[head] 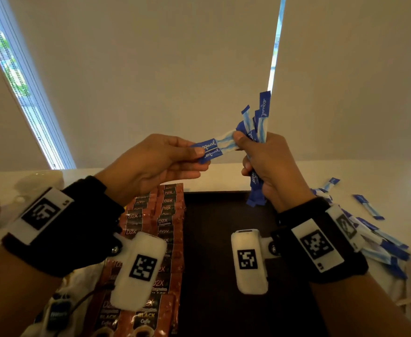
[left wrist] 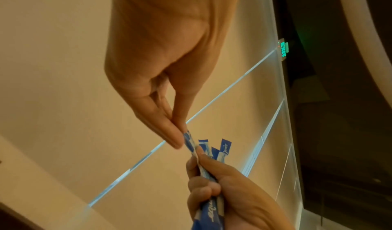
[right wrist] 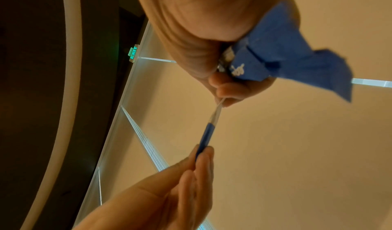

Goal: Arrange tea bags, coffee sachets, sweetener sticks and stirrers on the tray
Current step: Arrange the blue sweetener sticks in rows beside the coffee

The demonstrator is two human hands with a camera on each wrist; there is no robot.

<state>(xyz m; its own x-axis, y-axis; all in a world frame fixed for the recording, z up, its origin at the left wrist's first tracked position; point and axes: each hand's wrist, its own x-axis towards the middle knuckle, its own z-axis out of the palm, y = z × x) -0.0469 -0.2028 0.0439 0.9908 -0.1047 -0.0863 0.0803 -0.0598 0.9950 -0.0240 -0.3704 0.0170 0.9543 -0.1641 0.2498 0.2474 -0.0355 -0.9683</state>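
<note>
Two sweetener sticks (head: pixel 211 148) bridge the hands in the head view. Left hand (head: pixel 151 164) pinches their blue printed ends between thumb and fingers; their far ends run into the right hand (head: pixel 270 166), whose grip is a closed fist round an upright bundle of sticks (head: pixel 260 125). Long axis of the pinched pair: roughly level, left to right, crosswise to the bundle. Both hands held above the dark tray (head: pixel 224 227). Coffee sachets (head: pixel 168 210) lie in overlapping rows along the tray's left part; the middle is bare. More loose sticks (head: pixel 370 207) lie on the white counter (head: pixel 394 181) right of the tray, nearer the right hand. White blinds behind, a window strip at left.

Left wrist view: fingertips (left wrist: pixel 176 141) nip the stick end; the fist sits below with stick tops fanned above it. Green exit sign (left wrist: pixel 283 50) at the ceiling edge.

Right wrist view: blue stick ends (right wrist: pixel 297 62) splay from the heel of the fist. The pinched pair shows edge-on, so possibly only one is seen here. Judgement: the pair is being drawn out leftward; the free tray area lies directly below.
</note>
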